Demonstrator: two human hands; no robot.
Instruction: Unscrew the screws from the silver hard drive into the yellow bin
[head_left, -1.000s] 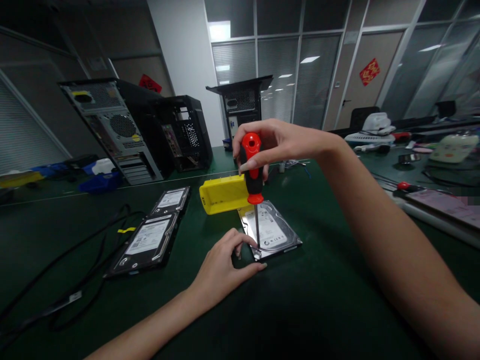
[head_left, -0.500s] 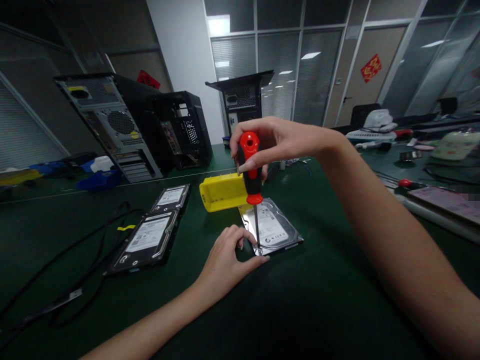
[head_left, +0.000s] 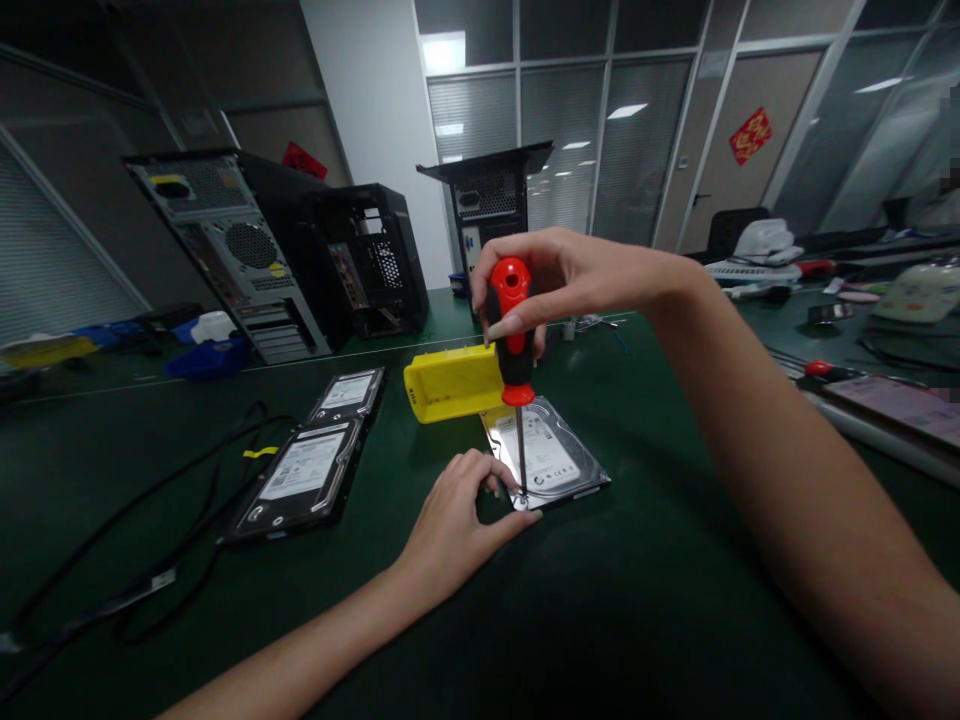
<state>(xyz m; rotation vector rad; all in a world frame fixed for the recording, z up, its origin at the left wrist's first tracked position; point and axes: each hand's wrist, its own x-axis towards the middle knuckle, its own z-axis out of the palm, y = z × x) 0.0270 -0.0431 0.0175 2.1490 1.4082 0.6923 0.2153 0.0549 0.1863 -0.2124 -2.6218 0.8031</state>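
Observation:
A silver hard drive (head_left: 559, 450) lies label up on the green table. My left hand (head_left: 461, 510) grips its near left corner, thumb along the near edge and fingers on the left side. My right hand (head_left: 547, 290) is wrapped round the handle of a red and black screwdriver (head_left: 517, 365), held upright above the drive. The screwdriver's tip meets the drive's near left corner, close to my left fingertips. Just behind the drive, a yellow plastic bin (head_left: 454, 385) lies with its hollow facing me.
Two more hard drives (head_left: 304, 470) lie to the left, beside black cables (head_left: 150, 500). Computer cases (head_left: 277, 250) stand at the back left, another case (head_left: 491, 195) behind the bin. On the right are a red-handled tool (head_left: 825, 370) and a pink-topped flat item (head_left: 900, 405).
The whole view has shifted slightly, so everything appears a little further right. Both hands keep their grip, and the screwdriver's tip stays at the drive's corner.

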